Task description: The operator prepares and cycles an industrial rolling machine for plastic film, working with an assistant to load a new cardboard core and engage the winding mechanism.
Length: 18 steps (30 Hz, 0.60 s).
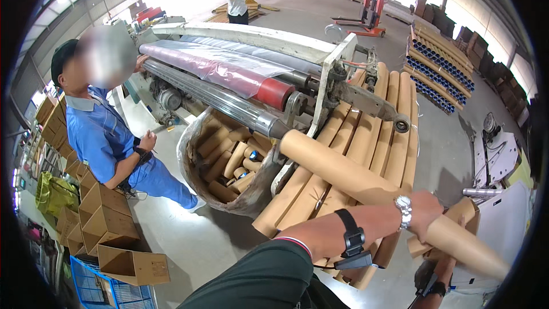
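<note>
A long brown cardboard tube (337,169) slants across in front of me, its far end against the tip of a ribbed metal shaft (229,106) on the machine. My left hand (428,213), with a metal watch at the wrist, is wrapped over the tube from above. Lower down, my right hand (447,262) is against the underside of the same tube near its close end; its fingers are mostly hidden. Clear film covers a red roll (269,91) behind the shaft. More cardboard tubes (374,143) lie side by side under the held one.
A round bin (191,163) holds short tube pieces below the shaft. At left, a person in blue (100,131) stands by the machine, near open boxes (134,263). Stacked tubes (437,68), a red lift (372,11) and another person (235,0) are farther off.
</note>
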Tool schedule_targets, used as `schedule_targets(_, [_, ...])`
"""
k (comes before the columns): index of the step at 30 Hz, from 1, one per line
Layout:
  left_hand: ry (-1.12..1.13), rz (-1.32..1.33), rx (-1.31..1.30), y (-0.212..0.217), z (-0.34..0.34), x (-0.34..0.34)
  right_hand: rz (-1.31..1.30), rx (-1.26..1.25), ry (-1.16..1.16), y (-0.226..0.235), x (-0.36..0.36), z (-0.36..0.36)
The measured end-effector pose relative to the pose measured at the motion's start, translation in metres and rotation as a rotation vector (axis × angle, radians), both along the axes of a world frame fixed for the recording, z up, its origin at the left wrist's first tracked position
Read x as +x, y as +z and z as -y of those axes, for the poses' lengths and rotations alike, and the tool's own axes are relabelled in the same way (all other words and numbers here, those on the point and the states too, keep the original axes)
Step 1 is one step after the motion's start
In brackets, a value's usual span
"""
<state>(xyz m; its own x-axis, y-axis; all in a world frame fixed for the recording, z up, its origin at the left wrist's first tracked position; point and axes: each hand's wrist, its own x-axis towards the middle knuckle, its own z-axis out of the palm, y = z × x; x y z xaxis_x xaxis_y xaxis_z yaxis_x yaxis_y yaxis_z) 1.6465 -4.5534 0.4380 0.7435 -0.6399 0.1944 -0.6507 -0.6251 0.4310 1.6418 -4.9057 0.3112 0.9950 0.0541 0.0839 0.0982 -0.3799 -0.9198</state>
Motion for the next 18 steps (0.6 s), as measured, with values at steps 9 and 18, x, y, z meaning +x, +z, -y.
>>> schedule_targets(9, [0.152, 0.005, 0.09, -0.016, -0.053, 0.068, 0.098, -0.159, 0.259, -0.001, 0.075, -0.047])
schedule_targets(18, [0.111, -0.053, 0.144, -0.04, -0.062, 0.095, -0.127, -0.413, -0.464, -0.044, -0.03, 0.063])
